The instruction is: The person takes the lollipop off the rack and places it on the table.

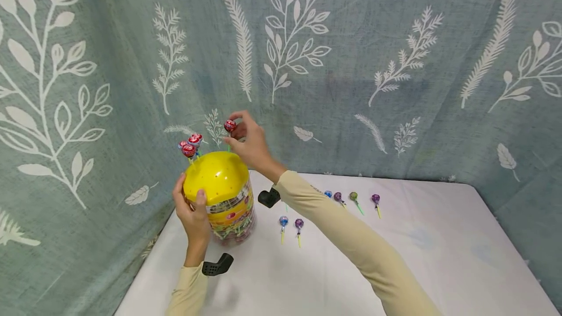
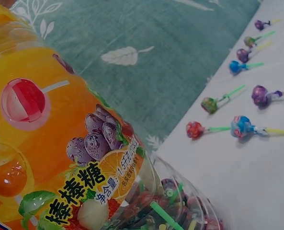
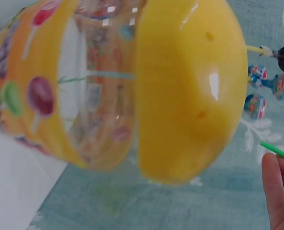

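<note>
A clear lollipop jar (image 1: 231, 218) with a yellow domed lid (image 1: 217, 173) stands on the left of the table. My left hand (image 1: 191, 216) grips the lid's near left side, thumb in front. Above the lid's far right edge, my right hand (image 1: 252, 144) pinches a red-wrapped lollipop (image 1: 230, 125), head up. Its green stick (image 3: 272, 149) points at the lid in the right wrist view, its tip apart from the dome. Red-wrapped lollipops (image 1: 189, 150) stand by their sticks in small holes on the lid's far left. More lollipops show through the jar wall in the left wrist view.
On the white table (image 1: 421, 238) several wrapped lollipops lie right of the jar, among them a blue one (image 1: 283, 220), a purple one (image 1: 299, 223) and a green one (image 1: 353, 195). A leaf-patterned curtain (image 1: 333, 87) hangs behind and beside the table.
</note>
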Demonstrator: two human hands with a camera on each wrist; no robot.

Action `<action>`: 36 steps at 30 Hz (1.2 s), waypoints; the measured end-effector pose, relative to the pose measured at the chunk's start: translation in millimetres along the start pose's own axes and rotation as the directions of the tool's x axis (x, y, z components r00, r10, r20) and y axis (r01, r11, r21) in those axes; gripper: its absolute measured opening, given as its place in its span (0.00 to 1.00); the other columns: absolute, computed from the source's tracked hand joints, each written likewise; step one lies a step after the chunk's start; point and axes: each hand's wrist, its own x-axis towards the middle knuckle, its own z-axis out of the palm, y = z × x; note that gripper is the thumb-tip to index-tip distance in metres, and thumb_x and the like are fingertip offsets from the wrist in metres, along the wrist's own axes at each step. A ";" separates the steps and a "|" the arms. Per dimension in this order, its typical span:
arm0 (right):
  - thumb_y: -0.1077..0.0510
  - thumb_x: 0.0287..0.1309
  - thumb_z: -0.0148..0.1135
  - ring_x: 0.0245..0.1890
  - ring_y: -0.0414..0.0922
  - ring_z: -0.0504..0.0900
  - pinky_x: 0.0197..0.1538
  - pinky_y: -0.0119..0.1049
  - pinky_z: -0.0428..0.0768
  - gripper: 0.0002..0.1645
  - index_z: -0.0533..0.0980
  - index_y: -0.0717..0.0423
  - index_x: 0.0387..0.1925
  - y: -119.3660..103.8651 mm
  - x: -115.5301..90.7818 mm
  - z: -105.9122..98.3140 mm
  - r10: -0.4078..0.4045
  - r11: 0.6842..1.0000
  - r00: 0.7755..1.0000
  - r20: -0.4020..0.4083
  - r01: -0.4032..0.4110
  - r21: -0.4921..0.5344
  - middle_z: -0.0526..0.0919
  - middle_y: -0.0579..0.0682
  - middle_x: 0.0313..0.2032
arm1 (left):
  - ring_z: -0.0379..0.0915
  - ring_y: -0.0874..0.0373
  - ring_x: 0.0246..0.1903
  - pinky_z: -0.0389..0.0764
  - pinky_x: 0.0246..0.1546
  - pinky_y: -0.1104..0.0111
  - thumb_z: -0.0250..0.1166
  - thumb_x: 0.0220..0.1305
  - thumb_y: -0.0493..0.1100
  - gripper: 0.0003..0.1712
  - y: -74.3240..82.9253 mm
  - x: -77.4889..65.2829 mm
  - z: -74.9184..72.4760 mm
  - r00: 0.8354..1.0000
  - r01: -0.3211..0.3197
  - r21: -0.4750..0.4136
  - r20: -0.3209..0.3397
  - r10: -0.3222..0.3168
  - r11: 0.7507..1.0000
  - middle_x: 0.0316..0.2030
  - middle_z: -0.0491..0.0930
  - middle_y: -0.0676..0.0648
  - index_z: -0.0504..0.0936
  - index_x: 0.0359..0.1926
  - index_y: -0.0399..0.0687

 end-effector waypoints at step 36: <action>0.72 0.52 0.63 0.32 0.64 0.78 0.28 0.39 0.81 0.25 0.68 0.66 0.53 19.2 -116.0 -89.2 0.303 0.943 0.953 -0.005 -0.299 0.146 0.75 0.71 0.33 | 0.68 0.58 0.46 0.70 0.45 0.74 0.51 0.59 0.41 0.34 13.0 -0.9 0.8 1.000 0.001 0.024 0.000 -0.001 1.000 0.57 0.68 0.47 0.60 0.67 0.37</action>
